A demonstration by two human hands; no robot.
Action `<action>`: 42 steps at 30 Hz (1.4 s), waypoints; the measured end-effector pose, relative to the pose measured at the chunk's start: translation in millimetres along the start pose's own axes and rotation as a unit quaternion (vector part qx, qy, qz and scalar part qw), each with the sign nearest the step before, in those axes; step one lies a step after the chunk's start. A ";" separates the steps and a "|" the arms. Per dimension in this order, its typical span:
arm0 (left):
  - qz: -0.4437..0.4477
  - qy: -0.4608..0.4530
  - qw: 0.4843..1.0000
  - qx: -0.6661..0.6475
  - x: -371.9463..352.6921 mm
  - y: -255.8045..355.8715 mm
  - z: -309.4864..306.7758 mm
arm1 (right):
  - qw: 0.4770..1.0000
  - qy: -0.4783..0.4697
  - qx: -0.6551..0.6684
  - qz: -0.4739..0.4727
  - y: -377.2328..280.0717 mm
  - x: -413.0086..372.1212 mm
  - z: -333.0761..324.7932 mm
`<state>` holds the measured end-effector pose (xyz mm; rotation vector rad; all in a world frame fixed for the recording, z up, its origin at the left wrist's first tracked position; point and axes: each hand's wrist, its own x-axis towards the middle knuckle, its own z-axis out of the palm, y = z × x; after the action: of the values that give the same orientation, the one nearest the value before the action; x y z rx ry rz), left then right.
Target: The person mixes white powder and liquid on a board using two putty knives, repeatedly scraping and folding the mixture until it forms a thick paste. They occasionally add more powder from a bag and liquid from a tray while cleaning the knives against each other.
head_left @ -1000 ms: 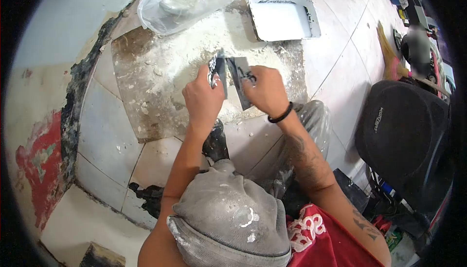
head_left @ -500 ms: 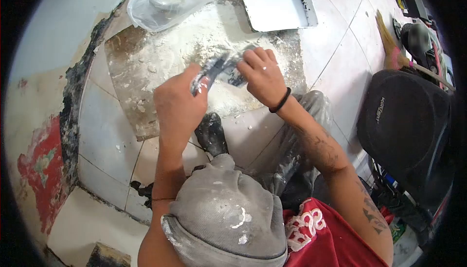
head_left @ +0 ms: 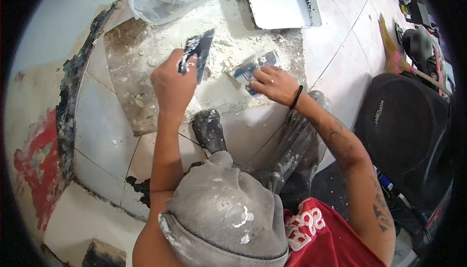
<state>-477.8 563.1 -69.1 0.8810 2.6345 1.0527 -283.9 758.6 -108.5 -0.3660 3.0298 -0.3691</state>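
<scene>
My left hand (head_left: 173, 83) is closed around a dark, flat putty knife (head_left: 200, 53), its blade tilted up and flecked with white. In my right hand (head_left: 275, 85) is a second putty knife (head_left: 253, 70), blue-grey and smeared with white, held low over the board. Beneath both tools spreads a pale, crumbly heap of putty or plaster powder (head_left: 221, 55) on a stained board (head_left: 127, 89). The two blades are apart. My fingers partly hide both grips.
A white tray (head_left: 317, 11) holding white liquid stands at the board's far right. Beside it lies a clear plastic bag (head_left: 146, 9) with pale powder. To the right are a black speaker (head_left: 396, 130) and a broom (head_left: 390, 48); a damaged wall (head_left: 36, 165) rises at left.
The two tools, close together before, have separated. My right hand has moved right and down toward the powder, while the left one has shifted slightly left with its blade raised.
</scene>
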 end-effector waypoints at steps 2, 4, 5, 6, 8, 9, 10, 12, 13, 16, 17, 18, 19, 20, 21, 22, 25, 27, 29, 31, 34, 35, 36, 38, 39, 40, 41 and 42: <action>-0.027 0.037 0.996 -0.080 -12.1 -11.9 5.3 | 0.998 -0.048 0.003 -0.041 9.1 -17.7 18.3; -0.052 0.090 0.982 -0.155 -32.5 -26.6 19.1 | 0.998 -0.037 0.014 -0.051 16.0 -25.3 40.5; -0.081 0.108 0.971 -0.198 -47.3 -42.5 31.8 | 0.998 -0.029 0.016 -0.053 18.9 -25.7 46.5; -0.113 0.104 0.967 -0.204 -63.2 -46.3 36.1 | 0.998 -0.022 0.019 -0.056 20.5 -25.7 51.6; -0.185 0.152 0.898 -0.369 -96.5 -45.6 53.8 | 0.999 -0.002 0.014 -0.039 16.9 -19.9 60.4; -0.217 0.147 0.876 -0.405 -116.1 -49.0 59.6 | 0.999 0.005 0.008 -0.033 15.0 -16.4 63.9; -0.247 0.142 0.851 -0.440 -135.4 -53.6 65.0 | 1.000 0.012 0.000 -0.026 13.2 -12.4 66.6; -0.263 0.129 0.847 -0.444 -174.6 -69.0 81.9 | 1.000 0.023 -0.002 -0.009 10.0 3.0 64.1; -0.270 0.122 0.845 -0.446 -182.5 -68.5 85.1 | 1.000 0.026 0.002 0.004 8.0 12.6 61.5; -0.290 0.157 0.843 -0.425 -186.1 -56.4 94.1 | 0.997 0.057 0.029 0.032 2.1 40.8 55.2; -0.239 0.130 0.897 -0.350 -191.4 -74.2 98.1 | 0.996 0.066 0.042 0.040 -0.2 46.9 51.3; -0.234 0.115 0.907 -0.332 -193.7 -77.7 97.4 | 0.995 0.074 0.055 0.048 -1.5 51.1 48.9; -0.228 0.099 0.916 -0.315 -195.2 -80.2 97.8 | 0.995 0.064 0.060 0.052 0.6 54.7 47.2; -0.222 0.081 0.925 -0.298 -196.9 -82.7 99.0 | 0.996 0.036 0.066 0.049 1.5 60.5 38.0; -0.234 0.095 0.913 -0.319 -201.8 -90.4 106.9 | 0.996 0.008 0.072 0.048 1.4 70.7 19.6; -0.232 0.082 0.923 -0.297 -199.1 -86.1 104.0 | 0.996 -0.019 0.078 0.045 1.8 81.7 2.1; -0.231 0.100 0.943 -0.216 -198.3 -80.8 103.7 | 0.986 -0.018 0.157 0.060 15.3 108.6 -24.1; -0.204 0.092 0.962 -0.158 -198.6 -81.2 100.6 | 0.980 0.007 0.188 0.060 23.7 115.9 -32.8; -0.199 0.072 0.966 -0.152 -193.3 -75.0 91.4 | 0.974 -0.002 0.205 0.102 20.0 120.1 -44.0; -0.190 0.075 0.973 -0.112 -195.2 -79.4 98.5 | 0.973 0.009 0.198 0.117 19.8 117.6 -37.7; -0.198 0.043 0.964 -0.171 -188.6 -68.9 87.6 | 0.966 0.022 0.222 0.128 20.0 106.5 -14.8; -0.182 0.061 0.964 -0.183 -187.0 -69.3 89.1 | 0.960 0.037 0.235 0.149 19.5 101.3 -10.8; -0.168 0.079 0.963 -0.194 -187.2 -70.7 92.5 | 0.952 0.050 0.247 0.171 16.5 98.8 -12.2; -0.159 0.089 0.965 -0.187 -192.7 -74.1 97.0 | 0.951 0.060 0.227 0.199 16.0 90.9 -17.6; -0.162 0.083 0.968 -0.169 -193.6 -75.6 97.4 | 0.950 0.065 0.217 0.215 15.5 89.1 -20.8; -0.165 0.077 0.971 -0.152 -194.7 -76.3 97.8 | 0.950 0.072 0.213 0.217 14.4 88.0 -18.4; -0.169 0.081 0.971 -0.150 -195.7 -76.0 98.3 | 0.949 0.080 0.207 0.222 12.3 87.4 -13.2; -0.171 0.085 0.970 -0.149 -195.5 -75.3 98.9 | 0.949 0.089 0.200 0.228 10.8 86.2 -6.4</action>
<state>-318.5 462.6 -203.9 0.2721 2.5323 1.4221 -370.6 749.3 -108.2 0.4058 2.9633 -0.9891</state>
